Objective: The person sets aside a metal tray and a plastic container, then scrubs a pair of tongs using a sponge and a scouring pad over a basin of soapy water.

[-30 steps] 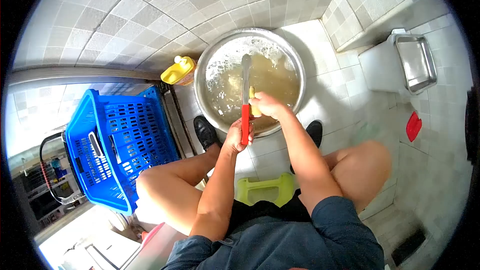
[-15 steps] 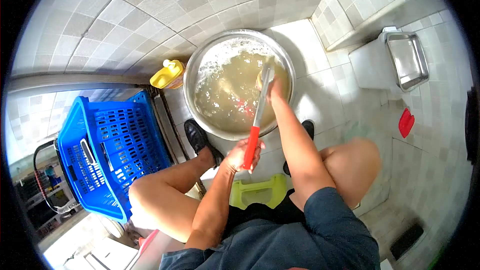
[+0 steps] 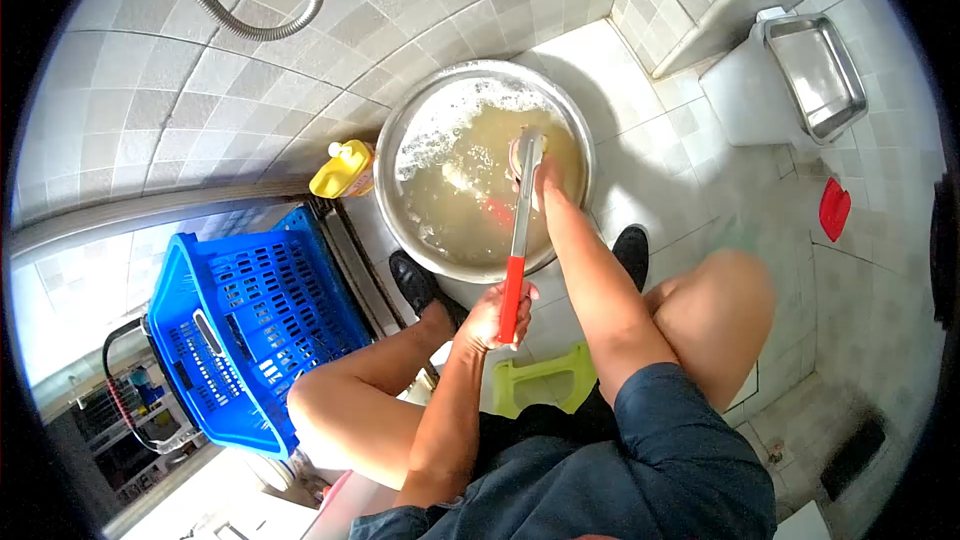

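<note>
My left hand (image 3: pixel 492 315) is closed round the red handle of metal tongs (image 3: pixel 522 220), which point away from me over a wide steel basin (image 3: pixel 387 195). Murky water (image 3: pixel 450 205) with white foam (image 3: pixel 455 112) fills much of the basin. At the far end of the tongs, my right hand (image 3: pixel 547 178) is closed on a yellowish pad (image 3: pixel 516 155) against the metal; its fingers are partly hidden. Something red (image 3: pixel 497 211) shows blurred under the water, beside pale shapes I cannot make out.
A yellow bottle (image 3: pixel 342 170) stands left of the basin, by the wall. Farther left is a blue slotted basket (image 3: pixel 262 310). A green stool (image 3: pixel 540 380) is beneath me. To the right are a steel pan (image 3: pixel 818 75) and a red object (image 3: pixel 834 209). A metal hose (image 3: pixel 290 15) hangs above.
The view has shifted, bringing more of the hose and tap into sight. The tongs stand slightly more upright in the view. Both hands keep their hold, and the foam has drifted a little.
</note>
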Available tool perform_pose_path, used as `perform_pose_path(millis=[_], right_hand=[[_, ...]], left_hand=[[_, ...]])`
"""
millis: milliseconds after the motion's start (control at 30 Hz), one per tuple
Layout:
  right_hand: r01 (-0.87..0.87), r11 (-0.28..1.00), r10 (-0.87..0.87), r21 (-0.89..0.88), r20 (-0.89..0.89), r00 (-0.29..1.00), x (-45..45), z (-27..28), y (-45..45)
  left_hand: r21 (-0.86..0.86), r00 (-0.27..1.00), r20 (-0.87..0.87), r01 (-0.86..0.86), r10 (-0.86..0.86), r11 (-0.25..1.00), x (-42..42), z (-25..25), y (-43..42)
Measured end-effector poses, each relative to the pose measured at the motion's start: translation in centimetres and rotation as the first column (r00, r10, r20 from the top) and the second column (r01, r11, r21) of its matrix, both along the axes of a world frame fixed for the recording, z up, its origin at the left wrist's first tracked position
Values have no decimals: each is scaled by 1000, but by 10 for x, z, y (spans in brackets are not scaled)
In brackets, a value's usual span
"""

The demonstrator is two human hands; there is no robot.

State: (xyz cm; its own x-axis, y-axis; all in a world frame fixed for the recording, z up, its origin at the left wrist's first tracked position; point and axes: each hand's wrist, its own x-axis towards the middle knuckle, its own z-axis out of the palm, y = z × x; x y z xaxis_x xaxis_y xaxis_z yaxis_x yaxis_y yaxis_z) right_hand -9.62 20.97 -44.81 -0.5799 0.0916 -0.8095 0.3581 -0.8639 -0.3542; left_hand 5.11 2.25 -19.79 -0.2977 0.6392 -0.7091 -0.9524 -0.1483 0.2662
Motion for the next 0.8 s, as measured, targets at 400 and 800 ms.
perform_pose_path(millis=[400, 800], right_hand=[[-158, 962, 153, 224, 41, 987, -3, 88, -4], [-151, 986, 145, 72, 82, 986, 10, 89, -9]], left_hand=[[-35, 1000, -26, -15, 14, 999, -6, -2, -5], [-61, 998, -40, 55, -57, 997, -3, -16, -17]])
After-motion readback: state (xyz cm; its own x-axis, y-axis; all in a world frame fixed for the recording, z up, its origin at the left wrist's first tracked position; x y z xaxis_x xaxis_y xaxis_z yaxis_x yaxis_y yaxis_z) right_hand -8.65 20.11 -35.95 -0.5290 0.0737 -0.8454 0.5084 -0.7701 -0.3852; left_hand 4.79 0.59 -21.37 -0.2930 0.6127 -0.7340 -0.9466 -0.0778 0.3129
